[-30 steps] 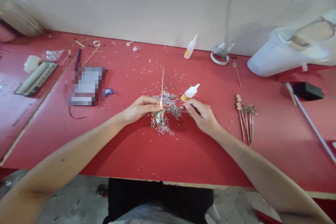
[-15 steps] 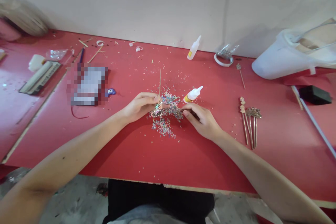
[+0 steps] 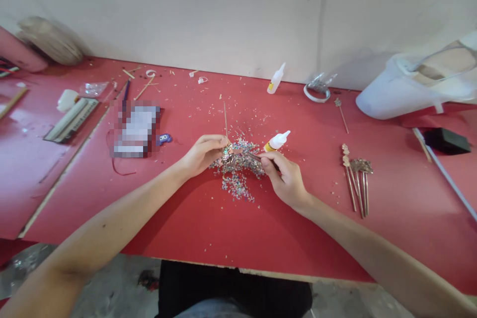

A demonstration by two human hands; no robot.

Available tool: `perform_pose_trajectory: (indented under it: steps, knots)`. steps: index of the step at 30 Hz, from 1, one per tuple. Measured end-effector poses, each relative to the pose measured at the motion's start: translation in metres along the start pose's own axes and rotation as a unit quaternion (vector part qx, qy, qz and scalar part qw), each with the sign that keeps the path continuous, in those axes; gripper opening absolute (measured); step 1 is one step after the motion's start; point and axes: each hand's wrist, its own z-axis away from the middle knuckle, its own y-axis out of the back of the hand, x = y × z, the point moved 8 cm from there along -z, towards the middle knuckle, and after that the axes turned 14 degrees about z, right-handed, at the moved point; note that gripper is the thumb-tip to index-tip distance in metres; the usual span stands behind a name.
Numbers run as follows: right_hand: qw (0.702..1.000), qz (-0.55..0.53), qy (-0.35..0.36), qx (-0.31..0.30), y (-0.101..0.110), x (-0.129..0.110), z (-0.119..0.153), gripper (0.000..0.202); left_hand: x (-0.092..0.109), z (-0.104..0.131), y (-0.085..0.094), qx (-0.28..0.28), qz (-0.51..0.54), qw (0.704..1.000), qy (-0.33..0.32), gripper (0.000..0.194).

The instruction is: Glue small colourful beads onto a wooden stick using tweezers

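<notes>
My left hand (image 3: 204, 154) is closed on a hair stick (image 3: 225, 119), whose thin shaft points up and away past the fingertips. Its sparkling decorated end is partly hidden by the fingers, just over a pile of glittery chips (image 3: 238, 186). Pinched in my right hand (image 3: 283, 176) is a thin dark tool (image 3: 254, 156), which looks like tweezers, its tip directed left toward the decorated end. Whether tip and ornament touch I cannot tell. Right behind my right hand lies a white glue bottle (image 3: 277, 141) with a yellow label, tilted on its side.
Several finished hair sticks (image 3: 359, 184) lie to the right, near a black block (image 3: 447, 140) and a white bucket (image 3: 395, 87). Another glue bottle (image 3: 276, 79) and a tape roll (image 3: 316, 93) are by the wall. Leftward are a blurred-out phone-like object (image 3: 136, 131) and a narrow box (image 3: 70, 120).
My right hand has shifted slightly left and up relative to the pile, bringing the tool's tip closer to the ornament. The left hand keeps its hold. The camera view has tilted a little.
</notes>
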Motion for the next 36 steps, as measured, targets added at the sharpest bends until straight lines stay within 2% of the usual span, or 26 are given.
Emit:
perform_pose_trajectory:
  steps: [4,7,15,25,30,36]
  knots:
    - [0.995,-0.091,-0.049,0.000,-0.012,0.005,-0.004,0.025,0.001,0.001,-0.004,-0.005,0.047,0.999,-0.005,0.024]
    - [0.992,-0.107,-0.063,-0.015,-0.016,0.010,-0.005,0.025,0.000,0.001,-0.005,-0.012,0.061,0.998,0.002,0.023]
    - [0.996,-0.041,0.024,-0.081,-0.015,0.002,-0.006,0.012,-0.005,0.003,-0.001,-0.015,0.040,0.998,0.035,0.025]
    - [0.991,0.025,0.096,-0.089,-0.016,-0.004,-0.003,0.009,-0.004,0.002,0.001,-0.014,0.050,0.998,0.027,0.024]
    - [0.986,0.019,0.114,-0.121,-0.021,-0.006,0.000,0.011,-0.002,0.002,-0.001,-0.016,0.053,0.998,0.026,0.026]
    - [0.986,0.040,0.119,-0.111,-0.020,-0.007,-0.001,0.012,-0.005,0.002,0.000,-0.009,0.053,0.998,0.037,0.024]
